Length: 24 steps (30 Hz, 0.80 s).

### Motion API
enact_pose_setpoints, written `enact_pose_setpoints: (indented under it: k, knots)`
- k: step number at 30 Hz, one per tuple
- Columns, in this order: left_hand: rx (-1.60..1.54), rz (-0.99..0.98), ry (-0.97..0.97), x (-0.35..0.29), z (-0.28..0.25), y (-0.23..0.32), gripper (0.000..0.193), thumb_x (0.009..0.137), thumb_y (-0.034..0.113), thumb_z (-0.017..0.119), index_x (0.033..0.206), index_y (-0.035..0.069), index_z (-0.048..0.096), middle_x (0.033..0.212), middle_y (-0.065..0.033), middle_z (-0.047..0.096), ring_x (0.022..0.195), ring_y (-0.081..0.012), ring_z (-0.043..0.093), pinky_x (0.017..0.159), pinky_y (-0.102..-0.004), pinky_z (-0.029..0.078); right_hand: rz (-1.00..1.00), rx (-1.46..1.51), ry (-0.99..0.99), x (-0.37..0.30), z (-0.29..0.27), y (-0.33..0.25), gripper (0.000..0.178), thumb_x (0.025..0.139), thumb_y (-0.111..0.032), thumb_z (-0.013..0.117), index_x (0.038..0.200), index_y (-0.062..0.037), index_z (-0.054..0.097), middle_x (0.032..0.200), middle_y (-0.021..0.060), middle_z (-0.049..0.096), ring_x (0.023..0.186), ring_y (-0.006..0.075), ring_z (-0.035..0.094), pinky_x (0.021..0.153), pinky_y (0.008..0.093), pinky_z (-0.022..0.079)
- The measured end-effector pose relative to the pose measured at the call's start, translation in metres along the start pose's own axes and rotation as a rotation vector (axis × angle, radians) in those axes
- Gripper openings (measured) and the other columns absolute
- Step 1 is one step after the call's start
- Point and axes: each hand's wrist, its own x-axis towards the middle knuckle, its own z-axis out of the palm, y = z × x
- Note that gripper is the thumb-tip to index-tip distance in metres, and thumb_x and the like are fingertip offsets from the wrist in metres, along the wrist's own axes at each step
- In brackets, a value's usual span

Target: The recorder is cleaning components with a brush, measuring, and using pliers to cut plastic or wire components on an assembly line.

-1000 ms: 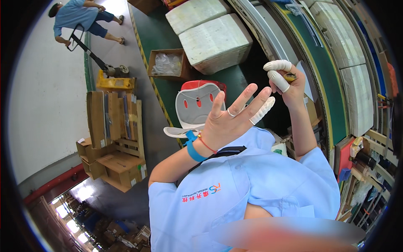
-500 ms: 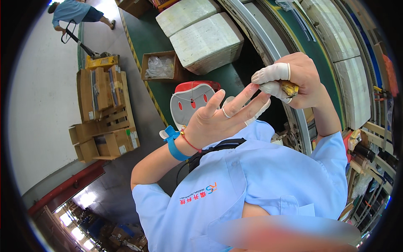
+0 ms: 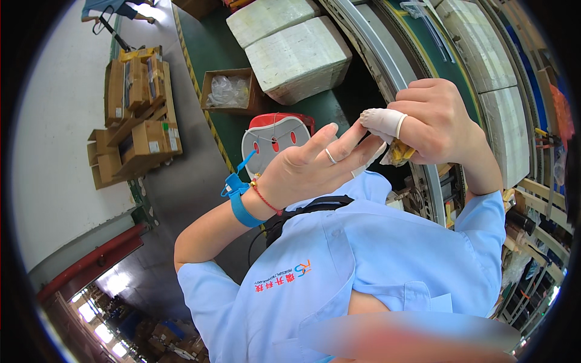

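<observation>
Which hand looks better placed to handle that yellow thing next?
Probably the right hand: the yellow thing appears tucked in its curled fingers. The left hand has its fingers stretched out rather than closed around anything visible.

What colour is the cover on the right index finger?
White; the finger cover shows best in the head view.

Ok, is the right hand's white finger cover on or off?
On: the finger cover encloses one right hand finger, its rim circling it.
</observation>
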Motion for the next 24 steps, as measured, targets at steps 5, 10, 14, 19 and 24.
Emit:
enact_pose_setpoints:
  k: [5, 10, 14, 19, 24]
  knots:
    - [-0.007, 0.038, -0.025, 0.002, 0.001, 0.001, 0.033, 0.081, 0.023, 0.056, 0.114, 0.026, 0.064, 0.125, 0.0126, 0.054, 0.122, -0.0082, 0.047, 0.110, -0.0391, 0.023, -0.034, -0.083, -0.034, -0.004, 0.003, 0.001, 0.051, 0.046, -0.016, 0.069, 0.093, 0.0027, 0.065, 0.059, 0.0048, 0.056, 0.049, 0.0184, 0.055, 0.041, 0.0281, 0.038]
    - [-0.035, 0.009, -0.029, 0.000, 0.002, 0.006, 0.032, 0.081, 0.022, 0.056, 0.112, 0.026, 0.064, 0.125, 0.0123, 0.054, 0.123, -0.0087, 0.047, 0.111, -0.0390, 0.022, 0.001, -0.078, -0.015, -0.007, 0.008, -0.002, 0.051, 0.046, -0.017, 0.069, 0.093, 0.0021, 0.065, 0.060, 0.0046, 0.056, 0.049, 0.0182, 0.055, 0.042, 0.0274, 0.038]
    - [-0.019, 0.002, -0.036, 0.001, -0.001, 0.011, 0.032, 0.082, 0.022, 0.055, 0.112, 0.026, 0.063, 0.125, 0.0122, 0.054, 0.124, -0.0089, 0.046, 0.111, -0.0399, 0.020, 0.029, -0.091, 0.003, -0.013, 0.007, -0.007, 0.052, 0.047, -0.019, 0.069, 0.095, 0.0014, 0.064, 0.060, 0.0035, 0.055, 0.049, 0.0178, 0.054, 0.042, 0.0270, 0.037]
    - [0.050, 0.000, -0.027, 0.001, -0.005, 0.029, 0.034, 0.082, 0.024, 0.053, 0.114, 0.027, 0.062, 0.126, 0.0116, 0.053, 0.128, -0.0101, 0.044, 0.112, -0.0430, 0.017, 0.004, -0.128, 0.115, -0.027, 0.013, -0.021, 0.043, 0.056, -0.018, 0.066, 0.094, 0.0015, 0.064, 0.059, 0.0030, 0.055, 0.048, 0.0164, 0.054, 0.042, 0.0270, 0.039]
    - [0.048, -0.008, -0.013, -0.001, -0.015, 0.060, 0.034, 0.083, 0.024, 0.053, 0.116, 0.028, 0.062, 0.127, 0.0111, 0.053, 0.129, -0.0104, 0.044, 0.111, -0.0422, 0.019, 0.012, -0.170, 0.182, -0.049, 0.014, -0.049, 0.033, 0.064, -0.017, 0.064, 0.091, 0.0011, 0.063, 0.057, 0.0030, 0.056, 0.049, 0.0163, 0.056, 0.042, 0.0268, 0.042]
